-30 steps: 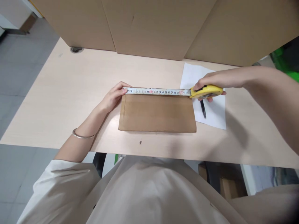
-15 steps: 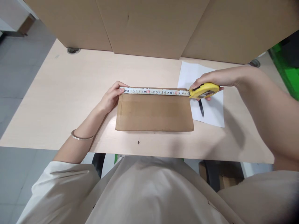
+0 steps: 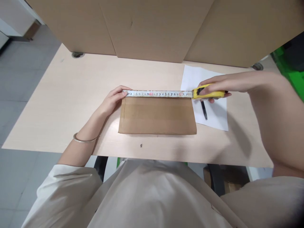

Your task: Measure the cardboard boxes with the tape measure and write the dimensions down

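A flat brown cardboard piece lies on the light wooden desk. A white tape blade is stretched along its far edge. My left hand pinches the blade's free end down at the cardboard's far left corner. My right hand is closed round the yellow tape measure case, just past the cardboard's far right corner.
A white sheet of paper lies at the right under my right hand, with a black pen on it. Large cardboard panels stand along the desk's far edge. Cable holes sit at the far corners.
The yellow case has tipped flatter in my right hand, fingers lying more over its top. The tape stays stretched along the cardboard's far edge; the view shifted slightly.
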`<state>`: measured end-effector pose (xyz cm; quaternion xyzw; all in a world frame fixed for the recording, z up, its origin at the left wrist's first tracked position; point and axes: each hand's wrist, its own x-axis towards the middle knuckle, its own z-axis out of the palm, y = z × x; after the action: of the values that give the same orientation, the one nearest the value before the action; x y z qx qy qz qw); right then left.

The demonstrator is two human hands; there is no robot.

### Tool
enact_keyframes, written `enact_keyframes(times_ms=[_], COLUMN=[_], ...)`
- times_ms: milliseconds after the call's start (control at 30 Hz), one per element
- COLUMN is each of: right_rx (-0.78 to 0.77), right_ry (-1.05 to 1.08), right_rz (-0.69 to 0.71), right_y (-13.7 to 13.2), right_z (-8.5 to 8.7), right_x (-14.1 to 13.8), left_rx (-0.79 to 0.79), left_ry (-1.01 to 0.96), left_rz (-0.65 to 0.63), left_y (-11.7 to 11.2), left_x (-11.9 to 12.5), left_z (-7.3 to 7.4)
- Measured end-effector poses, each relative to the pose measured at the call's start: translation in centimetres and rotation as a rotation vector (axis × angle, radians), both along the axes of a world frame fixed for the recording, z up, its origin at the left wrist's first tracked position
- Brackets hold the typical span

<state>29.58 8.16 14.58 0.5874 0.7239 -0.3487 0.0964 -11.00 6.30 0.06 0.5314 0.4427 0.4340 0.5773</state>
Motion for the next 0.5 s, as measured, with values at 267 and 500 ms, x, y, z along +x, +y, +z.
enact_keyframes(times_ms=[267,500], right_rx=[0.387,0.691], right_ry=[-0.222,-0.087], right_rz=[0.029,0.189], right_y=[-5.0,-7.5], right_z=[-1.2,-4.4], right_x=[-6.3,-10.3], left_rx=[0.372,0.821], left_ry=[0.031,0.321], left_rz=[0.165,0.508], left_y=[1.1,-2.8], left_x=[-0.8,-1.1], left_z=[0.8,3.8])
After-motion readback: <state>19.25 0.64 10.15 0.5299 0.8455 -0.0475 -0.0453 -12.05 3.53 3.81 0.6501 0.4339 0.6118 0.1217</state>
